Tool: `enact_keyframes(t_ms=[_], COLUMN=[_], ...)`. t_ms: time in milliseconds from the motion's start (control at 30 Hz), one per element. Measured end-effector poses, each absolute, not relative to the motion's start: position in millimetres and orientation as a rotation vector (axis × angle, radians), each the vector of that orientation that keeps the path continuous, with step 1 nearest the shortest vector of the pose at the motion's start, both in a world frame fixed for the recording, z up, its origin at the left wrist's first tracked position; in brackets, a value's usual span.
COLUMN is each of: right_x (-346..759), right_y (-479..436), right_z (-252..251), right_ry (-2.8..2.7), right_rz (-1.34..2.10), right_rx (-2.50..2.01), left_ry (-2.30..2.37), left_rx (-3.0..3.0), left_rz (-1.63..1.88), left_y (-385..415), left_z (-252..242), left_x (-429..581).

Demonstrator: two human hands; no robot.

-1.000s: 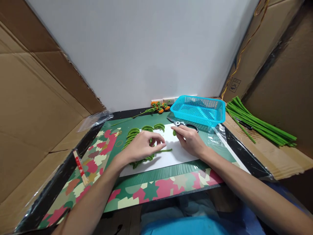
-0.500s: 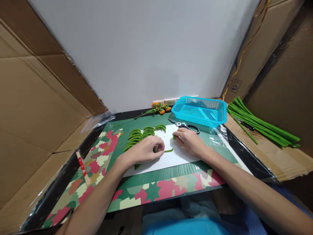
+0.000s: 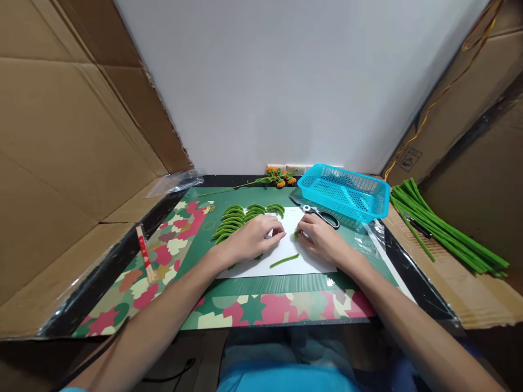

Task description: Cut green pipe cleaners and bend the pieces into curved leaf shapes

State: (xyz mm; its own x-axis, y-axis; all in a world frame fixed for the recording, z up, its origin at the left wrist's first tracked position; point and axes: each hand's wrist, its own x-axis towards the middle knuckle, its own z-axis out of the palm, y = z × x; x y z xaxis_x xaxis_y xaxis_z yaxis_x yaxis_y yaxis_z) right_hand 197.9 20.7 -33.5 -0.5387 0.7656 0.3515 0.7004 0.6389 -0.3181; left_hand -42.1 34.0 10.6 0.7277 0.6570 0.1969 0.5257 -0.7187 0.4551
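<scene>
My left hand [image 3: 261, 235] hovers over the white paper [image 3: 312, 264], thumb and fingertips curled together; what they hold, if anything, is hidden. My right hand [image 3: 321, 237] is closed, and a short green pipe cleaner piece [image 3: 296, 234] pokes out at its fingertips. Below and between both hands, a straight green pipe cleaner piece [image 3: 285, 261] lies on the paper. Curved green pipe cleaner pieces [image 3: 233, 219] lie in rows left of the paper and on its left part, partly covered by my left hand. Scissors [image 3: 321, 213] lie just beyond my right hand.
A blue plastic basket [image 3: 345, 193] stands at the back right. Long green pipe cleaners [image 3: 449, 228] lie on cardboard at the right. Orange flowers on a green stem [image 3: 261, 180] lie at the back. Wrapped chopsticks [image 3: 144, 253] rest on the patterned mat's left. Cardboard walls flank the table.
My left hand has moved off the straight pipe cleaner piece, which now lies fully in view at a new slant. My hands are a little closer together. The camera view has shifted.
</scene>
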Motion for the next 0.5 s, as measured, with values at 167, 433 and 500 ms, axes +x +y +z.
enact_keyframes(t_ms=[167,433,500], right_x=[199.1,214.7,226.7], right_y=[18.7,16.0,12.7], right_z=[-32.4,-18.3,-11.9], right_ry=[-2.478,-2.475,-2.388], right_rz=[0.127,0.128,0.109], right_rx=[-1.126,-1.17,-1.182], left_ry=[0.825,0.805,0.831], left_rx=[2.766,2.807,2.792], left_rz=[0.489,0.501,0.56], left_y=[31.9,31.0,35.4], left_z=[1.9,2.6,6.2], left_x=[-40.3,-39.9,-42.6])
